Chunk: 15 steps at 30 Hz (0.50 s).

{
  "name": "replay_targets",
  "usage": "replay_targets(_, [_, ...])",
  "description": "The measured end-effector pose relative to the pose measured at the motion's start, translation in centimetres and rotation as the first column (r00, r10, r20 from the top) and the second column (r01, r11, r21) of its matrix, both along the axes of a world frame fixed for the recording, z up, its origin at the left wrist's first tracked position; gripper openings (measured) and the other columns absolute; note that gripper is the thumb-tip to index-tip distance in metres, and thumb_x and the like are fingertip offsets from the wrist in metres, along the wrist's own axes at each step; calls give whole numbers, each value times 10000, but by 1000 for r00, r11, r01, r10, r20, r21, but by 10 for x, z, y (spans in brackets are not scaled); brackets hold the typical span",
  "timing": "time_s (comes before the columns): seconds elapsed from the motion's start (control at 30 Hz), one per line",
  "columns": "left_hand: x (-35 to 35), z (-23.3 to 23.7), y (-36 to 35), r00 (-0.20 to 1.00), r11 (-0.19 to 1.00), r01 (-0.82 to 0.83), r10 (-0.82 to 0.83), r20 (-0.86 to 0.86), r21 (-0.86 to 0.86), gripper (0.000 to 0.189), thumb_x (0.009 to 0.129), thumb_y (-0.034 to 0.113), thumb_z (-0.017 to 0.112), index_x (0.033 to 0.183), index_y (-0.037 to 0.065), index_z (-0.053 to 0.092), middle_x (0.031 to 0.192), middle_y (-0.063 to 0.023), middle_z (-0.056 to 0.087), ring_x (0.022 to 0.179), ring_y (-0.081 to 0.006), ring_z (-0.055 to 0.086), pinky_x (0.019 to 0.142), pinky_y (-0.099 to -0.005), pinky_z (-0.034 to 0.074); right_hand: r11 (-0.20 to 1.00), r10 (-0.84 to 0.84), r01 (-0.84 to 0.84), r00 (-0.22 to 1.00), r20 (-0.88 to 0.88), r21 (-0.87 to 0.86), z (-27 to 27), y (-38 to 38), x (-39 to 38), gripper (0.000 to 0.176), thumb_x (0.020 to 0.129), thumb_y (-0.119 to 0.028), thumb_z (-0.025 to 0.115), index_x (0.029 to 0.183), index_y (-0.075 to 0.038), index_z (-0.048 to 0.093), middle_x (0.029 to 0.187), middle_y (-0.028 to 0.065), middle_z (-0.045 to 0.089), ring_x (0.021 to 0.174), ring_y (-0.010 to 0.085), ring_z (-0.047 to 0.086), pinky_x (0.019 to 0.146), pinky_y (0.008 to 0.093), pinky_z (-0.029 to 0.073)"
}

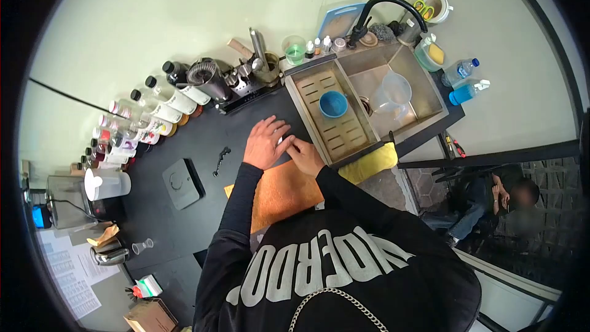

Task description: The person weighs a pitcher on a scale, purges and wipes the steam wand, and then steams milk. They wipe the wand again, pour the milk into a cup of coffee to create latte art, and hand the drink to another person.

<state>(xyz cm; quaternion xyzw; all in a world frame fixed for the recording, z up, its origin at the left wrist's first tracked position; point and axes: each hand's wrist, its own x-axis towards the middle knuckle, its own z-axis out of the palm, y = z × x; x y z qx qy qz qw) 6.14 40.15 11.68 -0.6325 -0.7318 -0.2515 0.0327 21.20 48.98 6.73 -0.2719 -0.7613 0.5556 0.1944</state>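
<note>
My left hand (pixel 264 144) lies palm down on the dark counter (pixel 246 107), its fingers stretched out and its thumb toward my right hand. Close beside it, my right hand (pixel 306 156) has its fingers drawn together, their tips meeting the left thumb. A small white thing (pixel 281 140) shows between the two hands; it is mostly covered, and its kind cannot be made out. Just under my wrists, an orange cloth (pixel 283 192) hangs over the counter's front edge. To the left of my hands are a small black tool (pixel 221 161) and a flat dark scale (pixel 182 183).
At right, the sink (pixel 424 114) holds a clear plastic pitcher (pixel 393 92); a blue bowl (pixel 333 104) stands on its slotted drain tray (pixel 343 138). A yellow cloth (pixel 372 163) drapes over the front. Several bottles (pixel 163 101) line the wall. A person (pixel 491 200) sits at right.
</note>
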Motion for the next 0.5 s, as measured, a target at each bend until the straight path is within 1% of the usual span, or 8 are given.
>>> replay_targets(0.07, [-2,-15,3,1000,1000,-8,8,7,0,331,925,362,688,1141,115,736,1224,-59,693,1285,-301,567,1081,-467,432,999,50,-49,989,139,-12,-5,6,-5,354,1020,-358,573,1060,-13,640,867,245,671,871,438,672,701,470,516])
replay_targets(0.17, [-1,-12,6,999,1000,-25,25,43,-9,325,910,353,706,1129,117,744,1206,-41,700,1273,-283,573,1065,-451,443,998,54,-53,995,88,-22,3,10,-6,338,1021,-339,576,1064,-11,641,862,251,671,866,445,671,700,476,519])
replay_targets(0.2, [0,-3,8,999,1000,-26,26,23,-4,323,911,340,707,1135,110,739,1205,-45,703,1274,-290,576,1056,-446,452,998,54,-50,994,100,-34,3,9,-3,338,1021,-339,576,1064,-11,641,862,251,671,866,445,671,700,476,519])
replay_targets(0.27, [1,8,11,999,999,-32,32,-23,11,324,903,315,717,1149,104,731,1201,-47,708,1279,-294,575,1044,-443,461,997,67,-64,996,58,-53,6,12,-3,327,1017,-321,582,1070,-4,642,868,256,673,866,441,675,696,468,521])
replay_targets(0.33, [0,1,11,999,999,-35,36,-16,10,329,901,314,718,1155,105,728,1203,-45,707,1280,-294,574,1043,-443,461,995,76,-74,997,32,-62,1,14,-6,321,1015,-312,586,1072,-1,642,872,259,674,866,439,677,694,465,522])
replay_targets(0.43, [-2,-10,10,999,999,-38,38,-1,3,336,897,309,720,1164,106,725,1207,-42,707,1284,-294,571,1041,-443,460,995,80,-76,994,72,-58,-5,15,-8,305,1008,-291,598,1090,-1,643,870,256,675,865,431,680,695,450,524])
replay_targets(0.5, [-2,-10,11,999,999,-39,39,13,-5,338,895,307,721,1166,106,723,1210,-40,707,1287,-293,569,1042,-442,460,993,90,-87,996,28,-81,-3,16,-9,292,1002,-275,606,1109,-5,644,881,250,680,875,427,682,706,443,529])
